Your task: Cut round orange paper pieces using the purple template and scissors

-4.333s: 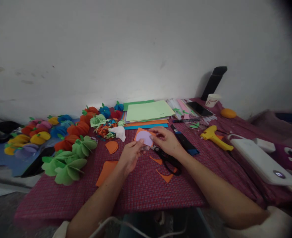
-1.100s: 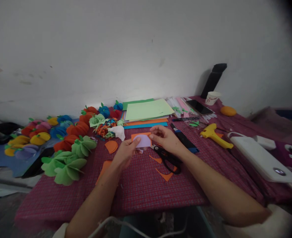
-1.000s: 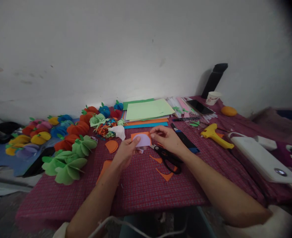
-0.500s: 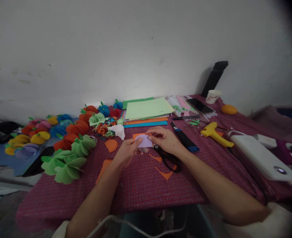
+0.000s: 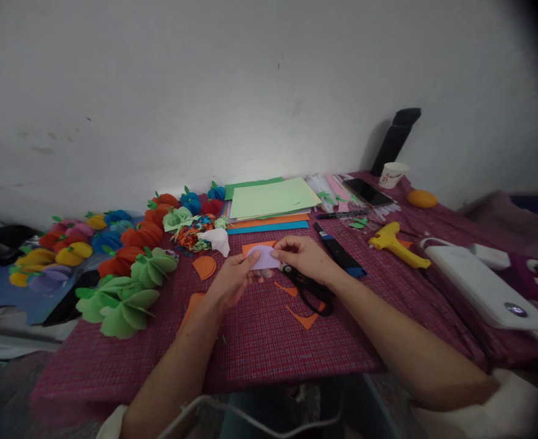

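Centre of frame: both hands meet over the desk (image 5: 259,341), which is covered in a red checked cloth. The left hand (image 5: 230,281) pinches the near-left edge of a pale lilac paper piece (image 5: 265,257) laid flat on an orange paper piece (image 5: 254,247); the right hand (image 5: 305,257) pinches the far-right edge. Both grips are closed on the two layers together, thumbs on top, probably to keep the lilac shape from sliding on the orange sheet. The pair is held just above the cloth, slightly tilted toward the person.

Just right of the hands, under the right wrist: black scissors (image 5: 309,292), lying flat within easy reach. Orange offcuts (image 5: 303,317) lie scattered beside them, a cut orange half-circle (image 5: 205,267) left of the hands.

Middle left: a row of finished paper pumpkins, green ones (image 5: 127,289) nearest, orange, blue and yellow farther toward the left edge, apparently set aside clear of the working patch.

Upper centre, against the wall: a stack of coloured paper sheets (image 5: 273,198). Right of that: a yellow glue gun (image 5: 396,244), a phone (image 5: 368,192), a paper cup (image 5: 391,175). Far right: a white flat box (image 5: 483,289), purpose unclear.
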{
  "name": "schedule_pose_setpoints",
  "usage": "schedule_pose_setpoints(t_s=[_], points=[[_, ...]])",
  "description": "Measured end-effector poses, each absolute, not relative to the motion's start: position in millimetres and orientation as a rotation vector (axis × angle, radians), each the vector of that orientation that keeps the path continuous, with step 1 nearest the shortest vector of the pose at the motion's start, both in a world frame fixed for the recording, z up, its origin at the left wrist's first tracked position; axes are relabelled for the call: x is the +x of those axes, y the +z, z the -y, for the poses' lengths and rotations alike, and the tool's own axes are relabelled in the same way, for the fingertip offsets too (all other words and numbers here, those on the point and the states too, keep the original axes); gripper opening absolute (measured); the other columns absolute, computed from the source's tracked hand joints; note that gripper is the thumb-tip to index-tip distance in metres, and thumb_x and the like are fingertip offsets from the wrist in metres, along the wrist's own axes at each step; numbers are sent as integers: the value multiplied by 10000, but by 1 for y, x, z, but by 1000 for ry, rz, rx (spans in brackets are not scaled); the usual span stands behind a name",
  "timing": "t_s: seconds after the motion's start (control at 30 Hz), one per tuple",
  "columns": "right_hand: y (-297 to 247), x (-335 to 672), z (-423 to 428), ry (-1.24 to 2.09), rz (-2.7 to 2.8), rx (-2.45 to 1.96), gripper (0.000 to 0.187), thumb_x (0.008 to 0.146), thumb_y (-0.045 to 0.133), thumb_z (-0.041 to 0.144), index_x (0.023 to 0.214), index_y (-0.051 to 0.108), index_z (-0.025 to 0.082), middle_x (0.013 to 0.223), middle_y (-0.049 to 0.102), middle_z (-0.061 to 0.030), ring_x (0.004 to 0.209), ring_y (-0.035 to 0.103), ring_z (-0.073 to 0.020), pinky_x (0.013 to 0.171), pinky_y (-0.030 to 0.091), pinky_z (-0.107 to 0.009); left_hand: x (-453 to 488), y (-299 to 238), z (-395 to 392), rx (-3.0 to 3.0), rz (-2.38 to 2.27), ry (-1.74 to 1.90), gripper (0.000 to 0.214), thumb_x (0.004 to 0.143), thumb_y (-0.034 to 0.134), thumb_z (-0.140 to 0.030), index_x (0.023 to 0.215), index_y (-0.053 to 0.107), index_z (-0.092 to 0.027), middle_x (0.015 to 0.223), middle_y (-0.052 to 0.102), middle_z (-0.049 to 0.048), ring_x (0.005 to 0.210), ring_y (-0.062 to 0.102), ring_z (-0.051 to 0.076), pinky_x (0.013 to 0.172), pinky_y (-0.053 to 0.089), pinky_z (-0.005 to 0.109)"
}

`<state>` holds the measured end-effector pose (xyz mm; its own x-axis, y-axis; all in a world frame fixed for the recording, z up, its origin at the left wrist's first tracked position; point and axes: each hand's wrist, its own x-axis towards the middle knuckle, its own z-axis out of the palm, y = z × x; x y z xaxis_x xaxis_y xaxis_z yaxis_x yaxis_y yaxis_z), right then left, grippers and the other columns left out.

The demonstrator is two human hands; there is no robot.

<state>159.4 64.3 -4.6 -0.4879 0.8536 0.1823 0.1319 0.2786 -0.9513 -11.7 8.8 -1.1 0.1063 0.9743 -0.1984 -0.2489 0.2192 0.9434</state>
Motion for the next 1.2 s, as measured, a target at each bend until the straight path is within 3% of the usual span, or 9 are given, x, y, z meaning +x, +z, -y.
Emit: schedule_pose_setpoints(t_s=[1.2], points=[[0, 163, -64, 1196, 1920, -944, 222, 749, 572, 366, 729, 617, 150, 599, 557, 10, 515, 470, -91, 491, 372, -212, -9, -1, -8, 946, -1074, 1083, 302, 710, 642, -393, 837, 662, -120, 792, 690, 86, 605, 613, 128, 548, 436, 227]])
